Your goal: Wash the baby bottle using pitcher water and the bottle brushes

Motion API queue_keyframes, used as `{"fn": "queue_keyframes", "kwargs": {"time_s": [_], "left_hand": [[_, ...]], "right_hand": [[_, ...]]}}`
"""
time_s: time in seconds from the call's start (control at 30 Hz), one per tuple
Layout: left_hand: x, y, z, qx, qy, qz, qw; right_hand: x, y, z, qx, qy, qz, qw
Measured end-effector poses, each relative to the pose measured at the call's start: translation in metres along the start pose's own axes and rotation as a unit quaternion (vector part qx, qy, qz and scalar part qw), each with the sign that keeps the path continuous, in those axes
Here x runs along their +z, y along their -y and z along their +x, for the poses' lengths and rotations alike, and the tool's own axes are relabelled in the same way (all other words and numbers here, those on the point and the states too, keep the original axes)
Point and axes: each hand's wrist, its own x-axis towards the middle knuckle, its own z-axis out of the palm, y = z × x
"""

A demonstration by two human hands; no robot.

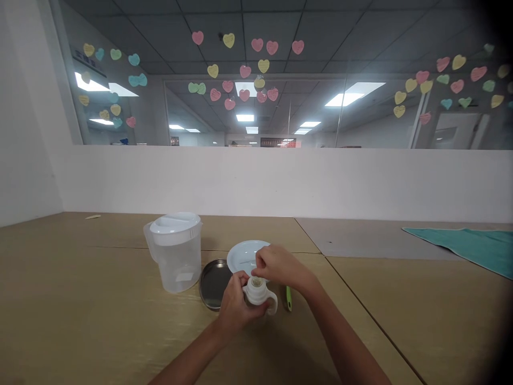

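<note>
My left hand (234, 305) is wrapped round a small white bottle with a loop handle (256, 294), held up over the table. The bottle's round mouth faces up toward me, and something pale shows in it. Just above that mouth is my right hand (278, 266), its fingers curled into a pinch. What they hold, if anything, is hidden. Behind the hands lies a white plate (244, 254), partly covered by my right hand. A round metal tray (212, 286) sits left of my left hand. A green handle (288, 298) shows under my right wrist.
A clear plastic pitcher (178, 256) with a white lid stands to the left, close to the metal tray. On the far right a teal cloth (473, 243) lies on the brown table (100, 310). A white wall (240, 182) and window bound the back.
</note>
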Motion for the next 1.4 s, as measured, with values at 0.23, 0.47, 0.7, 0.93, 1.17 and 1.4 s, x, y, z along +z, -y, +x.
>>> {"fn": "queue_keyframes", "kwargs": {"time_s": [0.23, 0.47, 0.7, 0.93, 1.17, 1.4], "left_hand": [[-0.001, -0.002, -0.001, 0.012, -0.002, 0.03, 0.999], [-0.003, -0.005, -0.001, 0.07, -0.007, 0.077, 0.995], [-0.015, -0.002, 0.0, 0.192, -0.001, 0.083, 0.978], [-0.028, -0.009, 0.007, 0.176, -0.007, 0.077, 0.981], [-0.03, 0.007, 0.018, 0.093, 0.001, 0.063, 0.994], [-0.026, 0.025, 0.025, -0.011, 0.065, 0.031, 0.997]], "right_hand": [[0.001, -0.013, -0.002, -0.09, -0.004, 0.11, 0.99], [-0.015, -0.018, -0.004, -0.078, -0.15, 0.198, 0.966], [-0.018, -0.028, 0.004, -0.028, -0.324, 0.298, 0.897], [0.009, -0.035, 0.026, 0.048, -0.384, 0.312, 0.868], [0.059, -0.06, 0.055, 0.133, -0.34, 0.297, 0.882], [0.087, -0.072, 0.065, 0.194, -0.199, 0.38, 0.882]]}}
